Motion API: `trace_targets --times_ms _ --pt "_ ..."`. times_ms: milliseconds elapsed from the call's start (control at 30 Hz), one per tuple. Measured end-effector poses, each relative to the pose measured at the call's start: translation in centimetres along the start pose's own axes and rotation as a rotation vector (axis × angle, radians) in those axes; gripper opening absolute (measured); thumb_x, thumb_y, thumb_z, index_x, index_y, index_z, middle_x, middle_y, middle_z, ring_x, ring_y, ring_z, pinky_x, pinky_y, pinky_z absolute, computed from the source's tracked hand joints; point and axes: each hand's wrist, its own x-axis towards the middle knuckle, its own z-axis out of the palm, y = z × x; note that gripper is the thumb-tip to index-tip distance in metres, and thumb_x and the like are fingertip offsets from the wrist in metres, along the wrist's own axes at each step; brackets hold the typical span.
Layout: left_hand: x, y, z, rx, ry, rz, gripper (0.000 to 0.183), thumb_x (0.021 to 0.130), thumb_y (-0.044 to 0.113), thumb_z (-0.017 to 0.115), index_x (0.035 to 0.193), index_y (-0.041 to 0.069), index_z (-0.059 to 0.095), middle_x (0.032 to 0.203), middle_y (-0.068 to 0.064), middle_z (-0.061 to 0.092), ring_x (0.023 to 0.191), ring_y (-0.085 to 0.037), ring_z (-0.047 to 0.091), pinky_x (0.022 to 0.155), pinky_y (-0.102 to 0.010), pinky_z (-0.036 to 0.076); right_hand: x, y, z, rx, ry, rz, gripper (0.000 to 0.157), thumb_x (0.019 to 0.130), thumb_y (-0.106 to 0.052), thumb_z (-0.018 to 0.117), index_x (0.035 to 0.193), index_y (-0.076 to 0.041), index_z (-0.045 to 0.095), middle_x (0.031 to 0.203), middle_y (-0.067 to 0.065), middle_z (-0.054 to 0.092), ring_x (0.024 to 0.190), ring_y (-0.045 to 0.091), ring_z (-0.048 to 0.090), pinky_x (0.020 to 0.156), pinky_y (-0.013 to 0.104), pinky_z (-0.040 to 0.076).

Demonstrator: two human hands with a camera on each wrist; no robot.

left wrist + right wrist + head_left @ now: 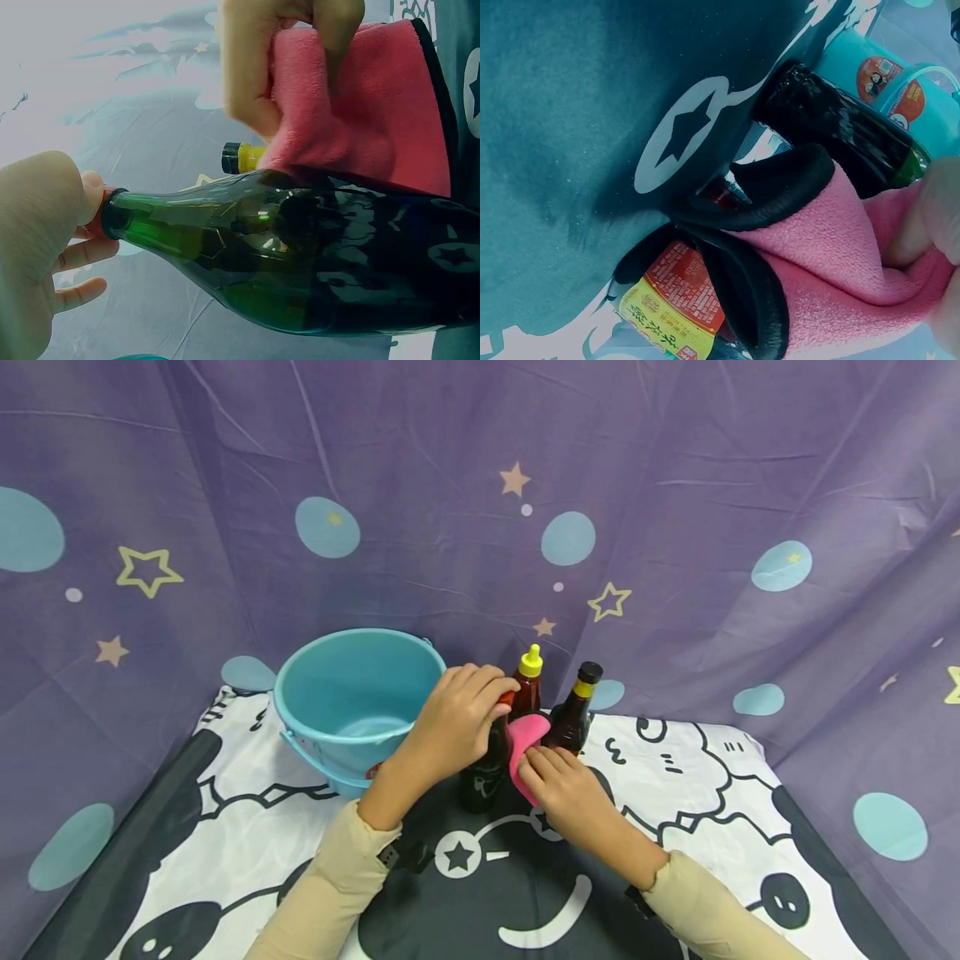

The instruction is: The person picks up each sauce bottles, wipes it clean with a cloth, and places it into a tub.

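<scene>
My left hand [459,722] pinches the red cap of a dark green glass bottle [292,255] between thumb and forefinger, other fingers spread loosely. That bottle stands upright on the patterned cloth. In my right hand [566,787] is a folded pink cleaning cloth [847,262] with black edging, gripped in the curled fingers. The cloth lies close against the bottle's side in the left wrist view. Just behind stand a red-brown sauce bottle with a yellow nozzle cap [530,662] and a dark sauce bottle [570,727] with a black cap.
A light blue bucket [300,727] stands left of the bottles, beside my left forearm. Black and white cartoon fabric [465,910] covers the table. A purple curtain [450,460] with stars and dots hangs close behind.
</scene>
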Motion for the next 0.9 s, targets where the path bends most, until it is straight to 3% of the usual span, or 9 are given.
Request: trace_targets --times_ms 533,900 --pt "0.0 0.0 -0.1 -0.004 0.006 0.004 0.018 0.098 0.013 0.065 0.114 0.006 0.070 0.109 -0.007 0.068 0.093 -0.025 0.062 0.093 -0.043 0.051 -0.4 -0.5 0.5 0.020 -0.139 -0.079 0.036 0.075 -0.009 0.086 0.104 -0.010 0.065 0.101 0.004 0.071 0.097 0.022 0.068 0.090 0.038 0.056" --pt "0.0 0.0 0.0 -0.002 -0.007 0.001 0.018 0.099 0.014 0.064 0.115 0.007 0.070 0.110 -0.007 0.068 0.093 -0.025 0.062 0.093 -0.043 0.051 -0.7 -1.1 1.3 0.007 -0.168 -0.114 0.025 0.082 -0.013 0.082 0.102 -0.014 0.067 0.103 0.003 0.074 0.094 0.021 0.069 0.089 0.036 0.055"
